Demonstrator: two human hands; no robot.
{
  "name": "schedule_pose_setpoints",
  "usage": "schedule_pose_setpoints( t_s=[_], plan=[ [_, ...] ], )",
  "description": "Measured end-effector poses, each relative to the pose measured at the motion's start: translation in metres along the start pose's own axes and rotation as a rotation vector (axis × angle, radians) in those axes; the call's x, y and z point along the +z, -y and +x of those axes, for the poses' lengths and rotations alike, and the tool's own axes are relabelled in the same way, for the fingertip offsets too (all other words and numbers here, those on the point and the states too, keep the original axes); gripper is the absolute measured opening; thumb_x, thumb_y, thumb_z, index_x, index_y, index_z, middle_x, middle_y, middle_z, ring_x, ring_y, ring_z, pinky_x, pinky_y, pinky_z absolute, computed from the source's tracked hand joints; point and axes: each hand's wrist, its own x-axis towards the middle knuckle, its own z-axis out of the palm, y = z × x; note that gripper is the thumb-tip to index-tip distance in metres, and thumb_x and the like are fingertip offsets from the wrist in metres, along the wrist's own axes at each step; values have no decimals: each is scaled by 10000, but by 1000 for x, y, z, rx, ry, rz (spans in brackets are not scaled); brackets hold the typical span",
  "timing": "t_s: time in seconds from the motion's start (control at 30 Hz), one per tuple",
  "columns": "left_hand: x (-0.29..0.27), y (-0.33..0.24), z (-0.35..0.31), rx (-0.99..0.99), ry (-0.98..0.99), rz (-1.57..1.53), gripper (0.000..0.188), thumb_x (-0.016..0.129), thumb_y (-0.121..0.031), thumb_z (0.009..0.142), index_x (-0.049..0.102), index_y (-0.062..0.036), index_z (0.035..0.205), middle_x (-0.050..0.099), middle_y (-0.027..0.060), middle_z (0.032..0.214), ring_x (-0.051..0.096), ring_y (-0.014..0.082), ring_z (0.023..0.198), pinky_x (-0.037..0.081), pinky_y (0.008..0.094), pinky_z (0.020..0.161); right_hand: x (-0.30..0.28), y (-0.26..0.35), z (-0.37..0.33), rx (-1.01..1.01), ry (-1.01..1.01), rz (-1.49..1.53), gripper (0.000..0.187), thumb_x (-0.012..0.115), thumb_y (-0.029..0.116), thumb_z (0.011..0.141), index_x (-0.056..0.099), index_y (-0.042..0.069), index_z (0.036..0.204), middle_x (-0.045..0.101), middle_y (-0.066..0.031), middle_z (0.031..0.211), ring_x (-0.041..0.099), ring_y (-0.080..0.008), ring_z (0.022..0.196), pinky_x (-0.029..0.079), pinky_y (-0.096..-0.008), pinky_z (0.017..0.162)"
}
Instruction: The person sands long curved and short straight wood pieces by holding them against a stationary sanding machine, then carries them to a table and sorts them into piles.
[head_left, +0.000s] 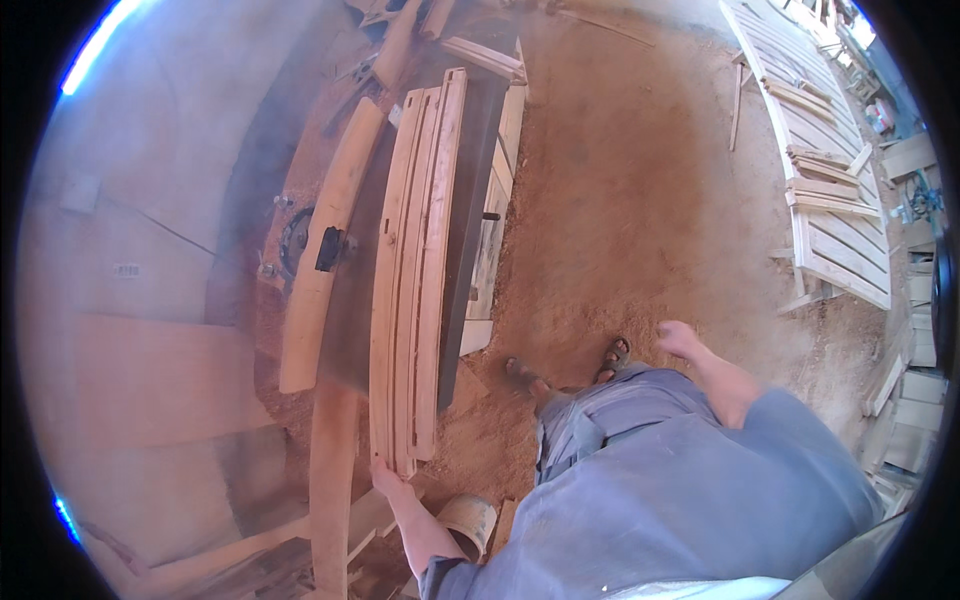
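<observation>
Several long, pale wooden boards [412, 280] lie side by side lengthwise along the dark machine table [478, 210]. At their near end is my left hand [392, 482], closed around the end of a board; some of its fingers are hidden by the wood. My right hand [680, 340] hangs out to the right, away from everything, its fingers curled in with nothing visible in them. Left of the boards, a wooden fence piece [330, 250] with a black block [329, 249] on it stands across the machine.
A bucket [468, 522] stands on the floor by my left forearm. Sawdust covers the floor [610, 170]. At the far right a large slatted wooden panel [845, 240] carries short wood pieces [825, 190]. A pale wall [130, 220] rises on the left.
</observation>
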Motion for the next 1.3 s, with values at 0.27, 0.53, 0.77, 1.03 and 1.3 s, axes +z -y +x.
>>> schedule_pose_setpoints(
  t_s=[0.27, 0.53, 0.77, 1.03, 1.3],
  plan=[
    [77, -44, -69, 35, -433, 408, 344, 570, -231, 936, 643, -8, 1188, 671, 181, 1130, 665, 320, 1042, 562, 431, 842, 54, -288, -112, 694, -365, 962, 144, 640, 199, 807, 656, 79, 729, 618, -95, 664, 580, -258, 544, 482, -422, 537],
    [160, 25, -73, 38, -450, 727, 370, 568, -231, 928, 649, -7, 1211, 676, 190, 1165, 659, 334, 1071, 554, 436, 885, 119, -430, -118, 480, -349, -51, 156, 646, 220, 831, 739, 95, 819, 689, -59, 799, 657, -246, 783, 534, -431, 736],
    [220, 15, -29, 531, -294, 2037, 434, 589, -221, 892, 623, 22, 1249, 649, 222, 1237, 622, 367, 1140, 501, 479, 964, -40, -273, -77, 338, -41, 1325, 332, 594, 243, 886, 725, -9, 1057, 724, -172, 985, 691, -275, 913, 535, -389, 801],
    [551, -13, -96, 691, -151, 1406, 551, 594, -248, 853, 550, 68, 1303, 436, 247, 1474, 312, 419, 1420, 266, 518, 1165, -251, -325, -16, 538, -379, 990, 517, 572, 73, 864, 510, 28, 1376, 667, -81, 919, 629, -139, 732, 516, -279, 632],
    [553, 6, -103, 843, -114, 1307, 673, 629, -284, 867, 434, 76, 1401, 351, 339, 1506, 272, 464, 1446, 224, 518, 1207, -261, -403, 42, 340, -285, 1068, 220, 498, 116, 913, 599, 54, 1098, 636, -70, 828, 584, -167, 623, 471, -301, 519]
  ],
)
